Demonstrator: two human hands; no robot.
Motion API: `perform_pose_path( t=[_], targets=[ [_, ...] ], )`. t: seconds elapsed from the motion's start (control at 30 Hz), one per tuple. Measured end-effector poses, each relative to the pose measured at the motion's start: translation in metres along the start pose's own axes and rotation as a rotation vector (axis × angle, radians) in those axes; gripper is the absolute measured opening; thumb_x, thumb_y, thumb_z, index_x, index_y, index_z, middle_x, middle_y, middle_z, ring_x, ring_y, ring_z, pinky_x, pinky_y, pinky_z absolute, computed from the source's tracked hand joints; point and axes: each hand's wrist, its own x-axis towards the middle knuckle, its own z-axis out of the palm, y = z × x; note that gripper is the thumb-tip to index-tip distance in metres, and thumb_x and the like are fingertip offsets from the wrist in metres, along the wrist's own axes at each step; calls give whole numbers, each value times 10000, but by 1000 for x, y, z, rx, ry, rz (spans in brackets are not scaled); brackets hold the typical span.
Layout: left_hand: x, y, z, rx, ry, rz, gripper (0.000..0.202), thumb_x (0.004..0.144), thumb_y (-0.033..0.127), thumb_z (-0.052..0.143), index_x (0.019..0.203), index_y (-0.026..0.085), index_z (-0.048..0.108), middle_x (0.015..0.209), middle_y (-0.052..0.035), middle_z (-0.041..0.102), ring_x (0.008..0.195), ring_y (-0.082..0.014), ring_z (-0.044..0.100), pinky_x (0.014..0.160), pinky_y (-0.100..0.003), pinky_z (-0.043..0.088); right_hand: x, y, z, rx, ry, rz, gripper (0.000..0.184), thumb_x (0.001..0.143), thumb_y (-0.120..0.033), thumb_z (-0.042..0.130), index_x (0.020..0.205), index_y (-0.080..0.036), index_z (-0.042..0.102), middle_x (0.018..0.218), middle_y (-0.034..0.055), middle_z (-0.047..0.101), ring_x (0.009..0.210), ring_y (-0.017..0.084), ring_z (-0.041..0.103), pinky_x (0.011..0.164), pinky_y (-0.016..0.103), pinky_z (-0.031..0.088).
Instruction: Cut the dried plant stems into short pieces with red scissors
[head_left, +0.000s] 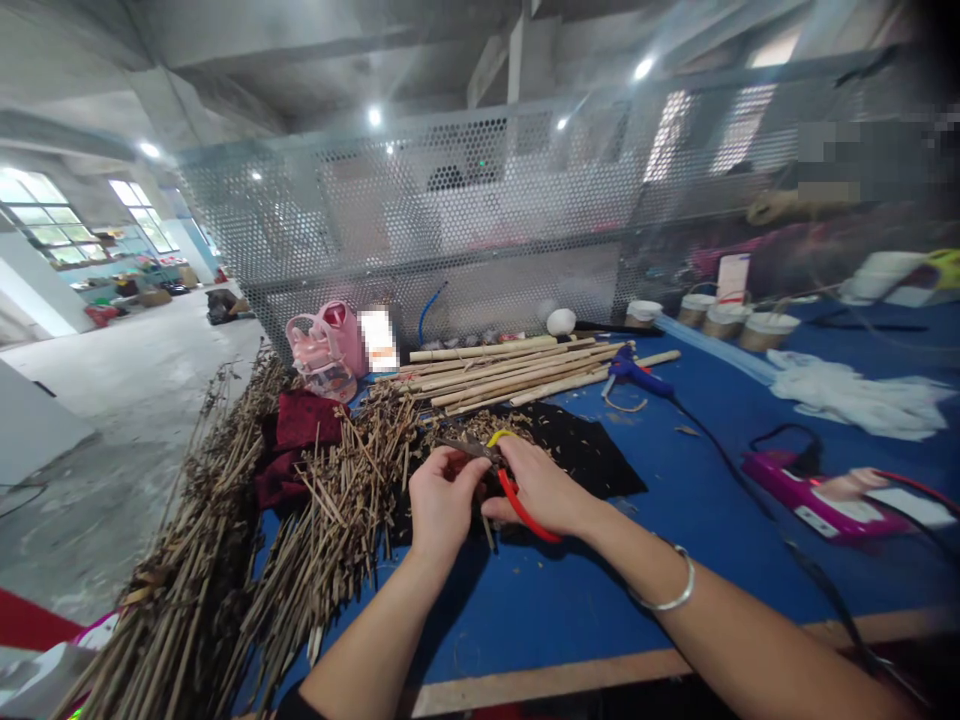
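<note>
My right hand is closed around a pair of scissors with red and yellow handles. Its blades point left, towards my left hand. That hand is pinched on a dried plant stem, mostly hidden by the fingers; a thin end shows below, between the hands. Under both hands lies a black cloth strewn with brown plant bits. Left of it, a pile of dried stems rests on the blue tabletop.
Pale sticks lie behind the cloth, with a blue glue gun at their right end. A magenta power strip and white plastic sit on the right. A pink bag stands before the perforated metal screen.
</note>
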Motion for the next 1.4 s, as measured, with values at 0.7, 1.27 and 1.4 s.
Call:
perform_pose_path(
  t=[0.7,1.27,1.4],
  targets=[
    [-8,2,8,-51,-126,-219,240,654,351,645,689,114,650,491,32,519,364,-47,378,349,-170,330,-2,2,3,90,146,36,363,648,-445,649,779,-196,420,782,35,527,682,164,480,597,265,352],
    [-3,0,2,59,-76,-152,313,683,341,617,911,145,704,592,-5,621,393,-57,407,368,-175,373,1,11,0,110,-17,159,322,736,-514,545,746,-199,478,587,-19,538,516,124,475,488,220,303],
    [-2,-1,2,-7,-118,-164,271,705,347,592,818,124,695,618,-22,634,434,-74,471,399,-176,407,0,6,-2,101,-31,145,320,704,-465,598,828,-201,468,705,-4,569,593,131,507,539,228,339]
  ],
)
